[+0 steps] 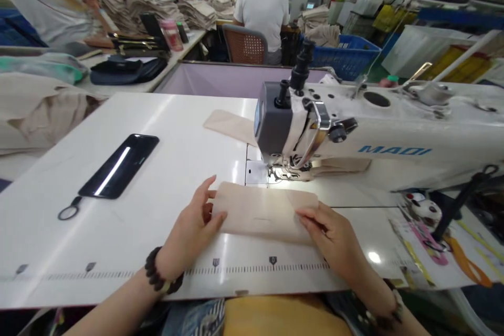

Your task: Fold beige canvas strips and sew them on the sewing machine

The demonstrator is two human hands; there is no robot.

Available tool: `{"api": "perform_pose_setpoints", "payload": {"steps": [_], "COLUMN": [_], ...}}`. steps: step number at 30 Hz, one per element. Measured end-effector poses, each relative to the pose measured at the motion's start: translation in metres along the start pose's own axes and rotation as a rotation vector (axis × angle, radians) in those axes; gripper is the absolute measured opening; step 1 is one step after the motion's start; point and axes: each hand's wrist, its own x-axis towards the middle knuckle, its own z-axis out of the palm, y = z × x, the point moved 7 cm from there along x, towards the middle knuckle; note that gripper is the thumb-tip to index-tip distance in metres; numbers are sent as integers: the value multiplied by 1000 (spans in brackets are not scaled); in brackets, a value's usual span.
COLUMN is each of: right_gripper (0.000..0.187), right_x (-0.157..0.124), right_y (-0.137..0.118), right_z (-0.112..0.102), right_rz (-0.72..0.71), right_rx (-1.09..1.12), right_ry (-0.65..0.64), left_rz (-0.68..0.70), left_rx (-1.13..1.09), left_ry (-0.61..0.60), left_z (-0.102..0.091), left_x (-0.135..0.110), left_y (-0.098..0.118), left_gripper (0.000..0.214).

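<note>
A small beige fabric piece (pixel 263 211) lies flat on the white sewing table (pixel 165 168), just in front of the presser foot (pixel 289 172) of a white sewing machine (pixel 386 131). My left hand (pixel 192 231) pinches the piece's left edge between thumb and fingers. My right hand (pixel 334 236) presses on its right end with fingers curled over the cloth. Another beige piece (pixel 230 125) lies behind the machine head.
A black phone (pixel 120 165) with a ring strap lies on the table's left. Folded beige cloth (pixel 35 110) is heaped at far left. A person in a white shirt (pixel 263 8) sits ahead beside a blue basket (pixel 346 58). Thread bobbins (pixel 423 209) and papers sit at right.
</note>
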Motion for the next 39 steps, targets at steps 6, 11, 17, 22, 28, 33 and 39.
{"api": "perform_pose_setpoints", "payload": {"steps": [6, 11, 17, 22, 28, 33, 39], "right_gripper": [27, 26, 26, 26, 28, 29, 29], "right_x": [-1, -5, -2, -2, 0, 1, 3], "right_y": [-8, -15, -14, -9, -7, -8, -6], "right_z": [10, 14, 14, 17, 18, 18, 20], "right_rz": [-43, -84, -98, -100, -86, -98, -57], "right_rx": [-136, -213, -258, -297, -315, -330, -296], "right_ry": [-8, -12, -24, -41, -62, -57, -98], "left_rz": [237, 182, 144, 120, 106, 105, 96], "left_rx": [317, 372, 376, 367, 362, 356, 373], "left_ry": [-48, -52, -50, -64, -89, -88, -94], "left_z": [-5, -9, -9, -8, -7, -9, -8], "left_x": [-7, -14, -14, -12, -13, -14, -13], "left_y": [15, 11, 16, 16, 15, 17, 13], "left_gripper": [25, 28, 30, 28, 24, 24, 26]}}
